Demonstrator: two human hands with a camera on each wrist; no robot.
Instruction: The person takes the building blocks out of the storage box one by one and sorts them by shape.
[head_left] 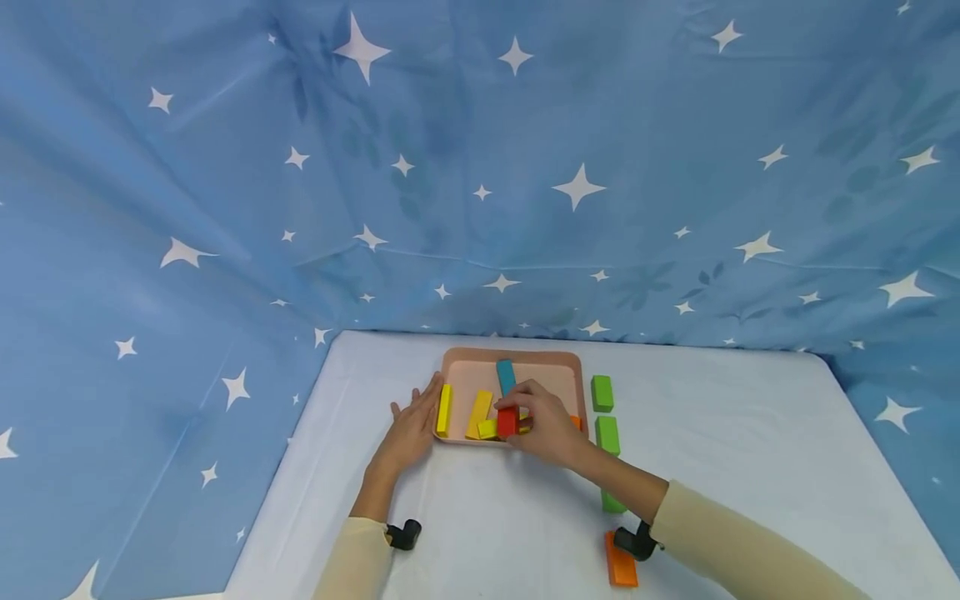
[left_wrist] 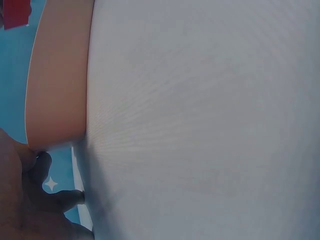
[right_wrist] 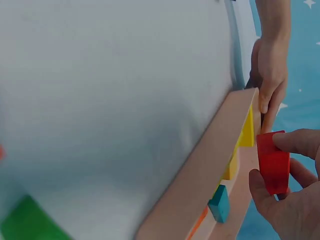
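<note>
A pink tray [head_left: 572,377] sits at the far middle of the white table [head_left: 720,433]. It holds yellow blocks [head_left: 479,413], a teal block [head_left: 506,376] and an orange block [head_left: 575,422]. My right hand [head_left: 542,423] pinches a red block [head_left: 507,422] over the tray's near part; in the right wrist view the red block [right_wrist: 273,162] is held between thumb and fingers above the tray [right_wrist: 200,180]. My left hand [head_left: 412,425] lies flat with straight fingers against the tray's left edge; the tray rim [left_wrist: 57,80] shows in the left wrist view.
Two green blocks [head_left: 602,392] [head_left: 607,434] lie right of the tray, and a third green block [head_left: 612,502] peeks from under my right forearm. An orange block [head_left: 620,559] lies near the front. A blue starred cloth [head_left: 480,167] hangs behind and around the table.
</note>
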